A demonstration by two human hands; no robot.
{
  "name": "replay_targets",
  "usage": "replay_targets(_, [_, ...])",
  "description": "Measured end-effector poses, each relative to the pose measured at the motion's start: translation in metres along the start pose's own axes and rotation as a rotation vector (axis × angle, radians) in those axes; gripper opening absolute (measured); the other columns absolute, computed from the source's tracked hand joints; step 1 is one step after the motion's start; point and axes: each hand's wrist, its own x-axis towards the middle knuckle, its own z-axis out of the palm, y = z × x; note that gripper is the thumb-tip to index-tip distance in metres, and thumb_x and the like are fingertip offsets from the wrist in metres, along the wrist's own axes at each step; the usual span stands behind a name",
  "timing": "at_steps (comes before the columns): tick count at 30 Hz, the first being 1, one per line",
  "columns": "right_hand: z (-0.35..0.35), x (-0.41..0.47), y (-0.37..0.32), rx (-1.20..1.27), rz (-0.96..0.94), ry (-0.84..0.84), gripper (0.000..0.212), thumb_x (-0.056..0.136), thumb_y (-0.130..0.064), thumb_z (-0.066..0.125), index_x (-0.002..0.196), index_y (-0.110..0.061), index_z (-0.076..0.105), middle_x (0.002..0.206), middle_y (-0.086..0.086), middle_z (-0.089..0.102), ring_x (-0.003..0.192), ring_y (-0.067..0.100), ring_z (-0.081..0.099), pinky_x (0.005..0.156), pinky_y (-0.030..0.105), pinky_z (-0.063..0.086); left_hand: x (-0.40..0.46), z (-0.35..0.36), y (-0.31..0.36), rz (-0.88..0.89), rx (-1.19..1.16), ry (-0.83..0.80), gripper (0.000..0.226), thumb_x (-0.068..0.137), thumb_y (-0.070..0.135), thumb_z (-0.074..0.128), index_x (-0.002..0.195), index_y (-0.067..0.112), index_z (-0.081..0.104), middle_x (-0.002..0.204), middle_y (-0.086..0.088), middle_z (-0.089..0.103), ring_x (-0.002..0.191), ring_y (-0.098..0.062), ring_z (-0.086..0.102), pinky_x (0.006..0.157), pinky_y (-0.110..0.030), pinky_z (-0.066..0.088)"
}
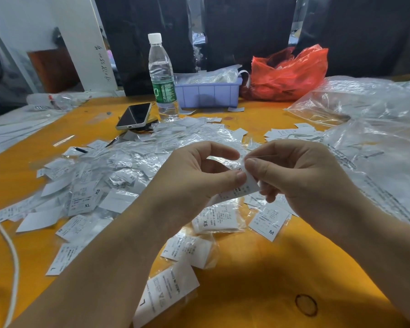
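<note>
Head view, centre of frame: left hand (199, 178) and right hand (303, 176), fingers curled, both pinch one small white size label (249, 185) above the yellow table (270, 268); a loosened pinch could drop it into the loose label pile (128, 166) at left, mixing sizes.

Water btl (162, 76) just left of purple bin (208, 95), phone (134, 116) nr btl, red bag (289, 72) right of bin.
</note>
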Motion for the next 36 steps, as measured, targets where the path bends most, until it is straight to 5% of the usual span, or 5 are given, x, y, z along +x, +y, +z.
replay_targets(9, [0.0001,0.0007,0.0004,0.075,0.054,-0.065,0.022,0.074,-0.030,0.070,0.079,-0.008,0.073,0.056,0.002,0.062,0.051,0.014,0.054,0.045,0.024,0.042,-0.0002,-0.0037,0.0028,-0.043,0.009,-0.083,0.045,0.060,0.022,0.078,0.103,0.021,0.068,0.082,-0.013,0.074,0.077,-0.021,0.073,0.065,-0.023,0.058])
replay_targets(15, [0.0002,0.0012,0.0014,0.089,0.097,-0.075,0.016,0.084,-0.022,0.067,0.079,-0.008,0.072,0.062,0.006,0.061,0.052,0.014,0.052,0.047,0.024,0.041,-0.0004,-0.0039,0.0026,-0.018,0.014,-0.102,0.046,0.062,0.022,0.079,0.107,0.021,0.067,0.087,-0.014,0.074,0.084,-0.027,0.073,0.077,-0.033,0.058])
replay_targets(20, [0.0009,0.0034,0.0006,0.217,0.277,-0.087,0.009,0.074,-0.022,0.071,0.071,-0.014,0.073,0.059,0.004,0.058,0.050,0.013,0.049,0.045,0.023,0.040,-0.0013,-0.0030,0.0025,0.020,-0.004,-0.102,0.048,0.063,0.019,0.078,0.109,0.019,0.065,0.082,-0.011,0.074,0.076,-0.020,0.072,0.069,-0.023,0.058])
replay_targets(25, [0.0002,0.0051,-0.0014,0.313,0.420,-0.109,0.005,0.064,-0.021,0.073,0.065,-0.016,0.072,0.058,0.002,0.056,0.051,0.012,0.047,0.042,0.021,0.038,-0.0010,-0.0016,0.0013,0.034,0.017,-0.105,0.048,0.064,0.017,0.078,0.110,0.019,0.064,0.085,-0.014,0.073,0.081,-0.028,0.072,0.080,-0.039,0.059])
replay_targets(36, [-0.0065,0.0062,-0.0012,0.260,0.334,-0.162,0.027,0.057,-0.018,0.079,0.084,-0.012,0.075,0.073,0.010,0.065,0.054,0.013,0.055,0.047,0.023,0.045,0.0008,0.0003,-0.0007,-0.014,0.116,-0.008,0.039,0.067,0.029,0.076,0.104,0.025,0.066,0.084,-0.001,0.076,0.081,-0.016,0.072,0.078,-0.033,0.056])
